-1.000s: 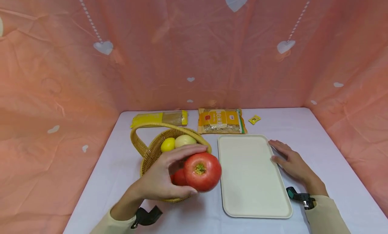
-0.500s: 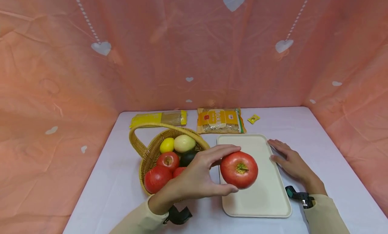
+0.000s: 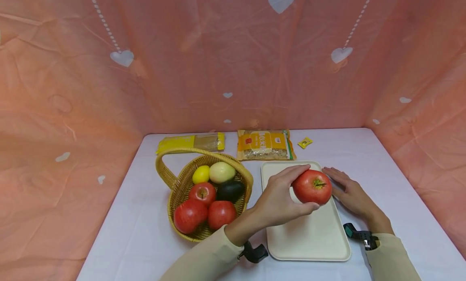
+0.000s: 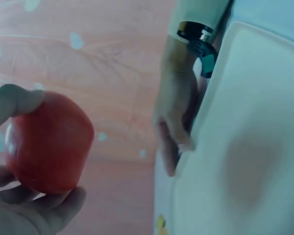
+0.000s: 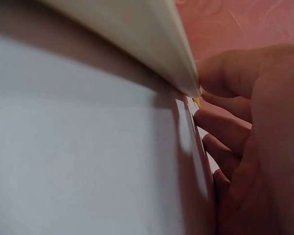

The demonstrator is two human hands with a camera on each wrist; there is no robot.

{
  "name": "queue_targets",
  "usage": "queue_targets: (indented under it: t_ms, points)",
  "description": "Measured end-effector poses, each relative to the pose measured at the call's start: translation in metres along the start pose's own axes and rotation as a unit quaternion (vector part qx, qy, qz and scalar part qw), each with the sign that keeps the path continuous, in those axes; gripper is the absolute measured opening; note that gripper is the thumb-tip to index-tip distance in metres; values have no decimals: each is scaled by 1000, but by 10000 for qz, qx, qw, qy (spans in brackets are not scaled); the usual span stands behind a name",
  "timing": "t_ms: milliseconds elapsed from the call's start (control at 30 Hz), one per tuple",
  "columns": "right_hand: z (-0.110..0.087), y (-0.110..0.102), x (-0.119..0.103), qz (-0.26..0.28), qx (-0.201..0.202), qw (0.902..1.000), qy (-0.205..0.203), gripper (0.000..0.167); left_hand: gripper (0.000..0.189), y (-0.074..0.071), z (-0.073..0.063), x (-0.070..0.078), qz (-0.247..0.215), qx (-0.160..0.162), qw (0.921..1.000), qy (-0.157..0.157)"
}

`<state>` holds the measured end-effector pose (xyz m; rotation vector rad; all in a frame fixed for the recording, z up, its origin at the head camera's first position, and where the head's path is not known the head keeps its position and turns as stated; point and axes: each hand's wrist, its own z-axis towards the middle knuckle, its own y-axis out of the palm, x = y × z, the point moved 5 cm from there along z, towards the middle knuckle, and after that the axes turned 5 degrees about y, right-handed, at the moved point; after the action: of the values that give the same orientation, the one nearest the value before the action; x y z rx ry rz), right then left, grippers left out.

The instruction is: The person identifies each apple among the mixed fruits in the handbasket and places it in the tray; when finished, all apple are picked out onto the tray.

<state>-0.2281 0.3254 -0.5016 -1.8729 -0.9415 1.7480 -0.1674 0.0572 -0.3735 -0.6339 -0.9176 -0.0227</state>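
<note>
My left grip (image 3: 279, 198) clasps a round red apple (image 3: 312, 187) by its sides, above a cream rectangular tray (image 3: 309, 238). My relaxed right grip (image 3: 354, 198) touches the tray's rim.

Left hand (image 3: 278, 198) curls, raised; right hand (image 3: 354, 197) lies lower.

The left hand (image 3: 278, 202) is bare to the wrist, where it is met by a pale beige sleeve (image 3: 204, 258) of plain cloth. A black, angular device (image 3: 256, 253) is worn just beside the cuff. On the right, the bare hand (image 3: 353, 198) is likewise met by a matching beige sleeve (image 3: 391, 256). A black wrist unit (image 3: 359, 235) is worn there; a teal-green panel (image 4: 208, 63) and a small silvery fitting (image 4: 205, 35) are seen on it.
</note>
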Motion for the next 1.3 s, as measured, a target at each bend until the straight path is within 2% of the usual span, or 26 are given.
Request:
queue_targets:
  t_ms: [200, 433, 567, 800, 1000, 1133, 1300]
  points:
    - [-1, -3, -2, 16, 92, 9998, -197, 67, 80, 19, 15, -18, 438, 87, 9979, -475]
    - [-1, -4, -2, -33, 136, 9995, -281, 64, 79, 40, 24, -47, 403, 207, 9886, -1433]
    - [0, -4, -2, -17, 115, 9996, -240, 65, 79, 53, 30, -63, 456, 261, 9828, -1772]
    - [0, -2, -1, -29, 57, 9998, -173, 67, 78, 73, 37, -87, 566, 337, 9774, -2006]
    - [1, 1, -3, -73, -8, 10000, -55, 69, 80, 79, 33, -104, 100, 518, 9704, -2355]
    - [2, 0, -4, -82, 9, 9999, -95, 69, 80, 80, 32, -110, -89, 594, 9716, -2291]
    - [0, -2, -1, -20, 101, 9999, -136, 68, 83, 86, 35, -111, -105, 330, 9763, -2136]
